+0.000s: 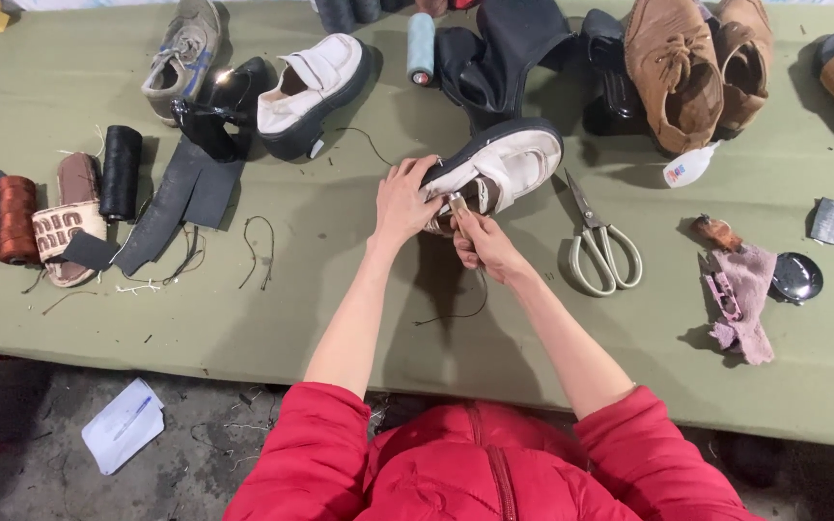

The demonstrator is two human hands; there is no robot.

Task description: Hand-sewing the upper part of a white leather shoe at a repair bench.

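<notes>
Stitching step: left hand (403, 201) clamped the white platform shoe (499, 164) on the desk (359, 289); right hand (483, 241), closed on a small tool (457, 204), probably needed steady pushing through its edge.

Single head-worn view, looking steeply down from above the person's red-sleeved arms onto a green-covered table (69, 318); close range, table's near edge and a strip of floor (41, 463) at bottom.

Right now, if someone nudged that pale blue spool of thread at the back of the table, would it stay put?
The pale blue spool would probably roll: it is a cylinder that seems to lie on its side. The green cloth might slow it. It looks light, so a small push should move it. Shoes crowd it closely, so it likely stops soon.
</notes>
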